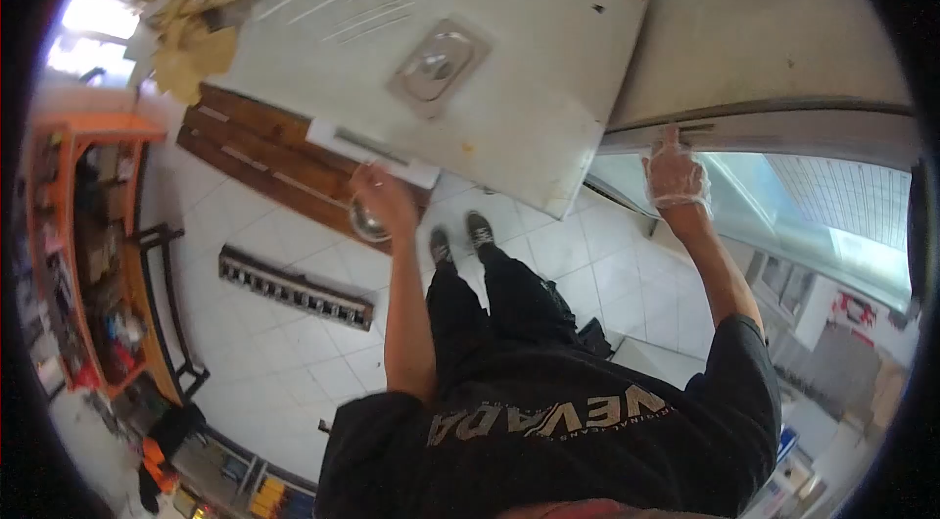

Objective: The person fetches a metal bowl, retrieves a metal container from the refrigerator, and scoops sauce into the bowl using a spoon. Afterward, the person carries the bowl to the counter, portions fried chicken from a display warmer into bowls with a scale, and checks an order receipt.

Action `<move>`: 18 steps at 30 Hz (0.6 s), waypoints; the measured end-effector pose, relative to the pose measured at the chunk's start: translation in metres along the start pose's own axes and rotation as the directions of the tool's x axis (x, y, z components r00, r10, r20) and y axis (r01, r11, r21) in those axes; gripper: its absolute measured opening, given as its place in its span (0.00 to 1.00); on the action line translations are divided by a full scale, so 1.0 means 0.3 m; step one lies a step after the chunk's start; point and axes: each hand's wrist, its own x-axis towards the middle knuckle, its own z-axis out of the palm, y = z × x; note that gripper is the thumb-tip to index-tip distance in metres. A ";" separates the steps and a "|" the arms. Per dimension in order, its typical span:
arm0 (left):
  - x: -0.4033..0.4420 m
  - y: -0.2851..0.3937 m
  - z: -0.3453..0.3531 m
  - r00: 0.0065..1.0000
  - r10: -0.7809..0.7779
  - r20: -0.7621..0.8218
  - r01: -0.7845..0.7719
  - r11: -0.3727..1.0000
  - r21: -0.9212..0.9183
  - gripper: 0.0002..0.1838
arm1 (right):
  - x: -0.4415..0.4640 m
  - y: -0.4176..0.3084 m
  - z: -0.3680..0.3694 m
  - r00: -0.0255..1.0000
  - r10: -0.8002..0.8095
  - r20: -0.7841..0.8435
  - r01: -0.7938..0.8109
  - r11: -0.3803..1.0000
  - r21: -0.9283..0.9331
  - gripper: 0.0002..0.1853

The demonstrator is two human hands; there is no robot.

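My left hand [388, 204] is closed on a small shiny metal bowl [368, 223], held out past the wooden planks. The bowl's contents cannot be made out. A clear plastic glove covers my right hand [676, 174], which is at the long metal edge [764, 125] of a cabinet with a glassy opening. One finger reaches up onto that edge and the others look curled around it. Between and beyond my hands stands a big white panel [548, 59] with a recessed metal latch plate [441, 67].
Brown wooden planks [264, 162] lie below the white panel, with a white strip [377, 155] across one end. A dark metal rack piece [294, 287] is on the tiled floor [264, 343]. Orange shelving [61, 225] full of goods stands left. Torn brown paper [191, 39] hangs upper left.
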 end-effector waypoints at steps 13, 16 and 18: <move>0.359 0.110 0.263 0.947 -0.089 0.307 -0.068 0.882 0.467 0.26 | -0.310 -0.131 0.239 0.999 0.041 0.026 -0.039 0.997 -0.074 0.32; 0.419 0.046 0.319 0.927 -0.116 0.356 -0.095 0.847 0.523 0.23 | -0.709 -0.222 0.118 0.994 -0.053 -0.091 0.060 0.996 0.073 0.22; 0.551 -0.264 0.451 0.866 -0.306 0.395 0.301 0.951 0.076 0.20 | -0.934 -0.249 0.116 0.995 -0.076 -0.063 0.092 0.938 0.334 0.19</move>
